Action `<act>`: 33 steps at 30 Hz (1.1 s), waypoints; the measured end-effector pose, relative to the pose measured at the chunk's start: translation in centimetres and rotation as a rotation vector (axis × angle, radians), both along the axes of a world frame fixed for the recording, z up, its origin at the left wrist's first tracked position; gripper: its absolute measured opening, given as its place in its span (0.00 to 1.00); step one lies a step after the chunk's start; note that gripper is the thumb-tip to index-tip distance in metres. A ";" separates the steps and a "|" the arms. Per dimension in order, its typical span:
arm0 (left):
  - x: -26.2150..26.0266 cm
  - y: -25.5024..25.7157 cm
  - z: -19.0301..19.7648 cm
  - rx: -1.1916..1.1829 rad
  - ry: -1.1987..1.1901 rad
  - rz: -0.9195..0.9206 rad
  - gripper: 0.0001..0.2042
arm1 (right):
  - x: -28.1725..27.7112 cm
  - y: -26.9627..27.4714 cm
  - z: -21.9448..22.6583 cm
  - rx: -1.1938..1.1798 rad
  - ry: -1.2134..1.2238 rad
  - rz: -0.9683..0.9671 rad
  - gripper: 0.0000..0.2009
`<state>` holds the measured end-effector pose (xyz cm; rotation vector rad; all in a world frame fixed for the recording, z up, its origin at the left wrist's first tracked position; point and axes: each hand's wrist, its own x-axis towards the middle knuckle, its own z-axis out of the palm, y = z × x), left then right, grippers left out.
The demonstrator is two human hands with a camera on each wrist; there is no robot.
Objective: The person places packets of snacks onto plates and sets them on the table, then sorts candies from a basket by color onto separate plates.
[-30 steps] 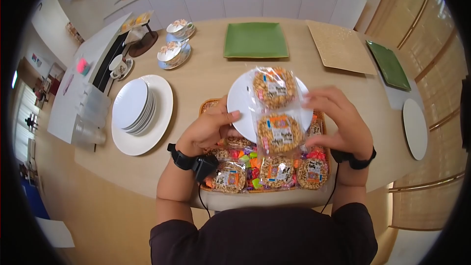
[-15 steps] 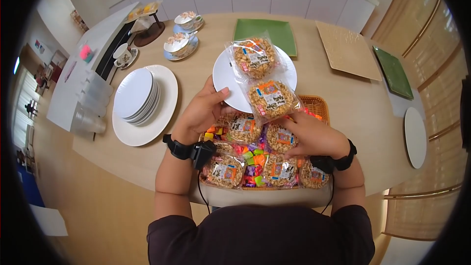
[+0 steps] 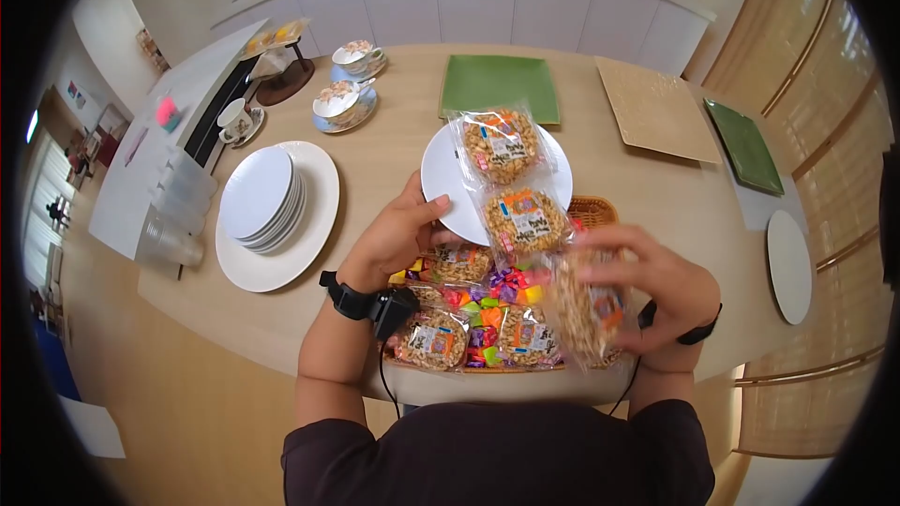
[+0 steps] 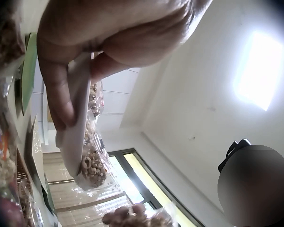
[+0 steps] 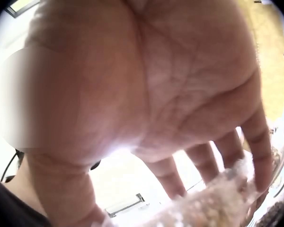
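Note:
My left hand (image 3: 392, 234) pinches the edge of a white plate (image 3: 448, 169), thumb on top and fingers beneath; the left wrist view also has this hand (image 4: 104, 42) on the plate (image 4: 78, 113). Two wrapped puffed-grain cakes (image 3: 502, 145) lie on the plate, the nearer one (image 3: 527, 222) over its front edge. My right hand (image 3: 656, 281) holds another wrapped cake (image 3: 586, 314), blurred and tilted, above the basket's right side. In the right wrist view the fingers of that hand (image 5: 180, 94) are on its wrapper (image 5: 203, 208).
A wicker basket (image 3: 592, 211) holds more wrapped cakes and colourful sweets. To the left, stacked small plates (image 3: 258, 192) stand on a large white plate (image 3: 323, 215). Patterned cups (image 3: 337, 103), green plates (image 3: 499, 84) and a beige tray (image 3: 652, 112) stand farther back; a white oval plate (image 3: 789, 267) lies right.
The right hand has lifted a wrapped cake from the basket and moved right with it. The left hand still grips the plate, which has shifted slightly with its two cakes.

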<state>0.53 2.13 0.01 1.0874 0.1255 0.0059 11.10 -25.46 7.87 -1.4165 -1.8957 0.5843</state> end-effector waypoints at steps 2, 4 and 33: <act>0.1 -0.6 -0.1 0.000 0.012 -0.045 0.28 | -0.1 -0.1 0.3 0.144 -0.212 -0.270 0.32; 0.2 -1.0 -0.2 0.007 0.023 -0.091 0.28 | -0.2 1.0 0.2 0.150 -0.250 -0.345 0.29; 0.0 0.2 0.0 -0.017 -0.012 -0.035 0.24 | 6.0 5.4 -8.9 -0.126 1.252 -0.430 0.19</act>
